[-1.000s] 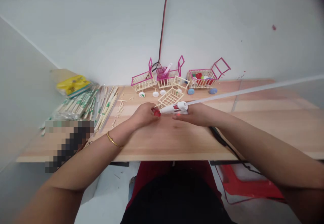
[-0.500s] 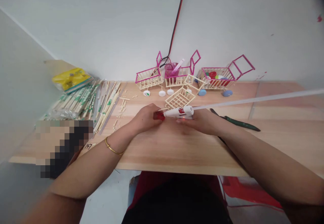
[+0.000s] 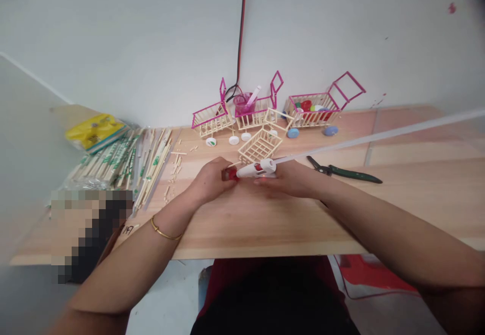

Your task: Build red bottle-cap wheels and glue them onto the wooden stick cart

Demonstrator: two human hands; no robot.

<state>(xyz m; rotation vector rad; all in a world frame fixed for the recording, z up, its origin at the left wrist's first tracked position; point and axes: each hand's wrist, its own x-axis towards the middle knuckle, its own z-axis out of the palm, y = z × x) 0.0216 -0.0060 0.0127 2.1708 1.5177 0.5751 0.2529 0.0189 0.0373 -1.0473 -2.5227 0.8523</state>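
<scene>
Left hand [image 3: 212,180] has its fingers pinched on a red cap [image 3: 231,174] over the table [image 3: 235,229]. Right hand [image 3: 295,178] has its fingers clamped on a white glue gun [image 3: 247,171], nozzle at the cap; can't tell if touching. Long glue stick [image 3: 379,137] sticks out its back. Unpainted stick cart [image 3: 260,145] sits just behind the gun, green-handled pruner [image 3: 348,173] beside the right forearm.

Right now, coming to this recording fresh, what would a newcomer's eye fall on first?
Probably the white glue gun at the centre, held in the right hand, its tip by the red piece in the left hand. Next, the purple-railed miniature carts lined up at the table's back, with a plain cart in front.
</scene>
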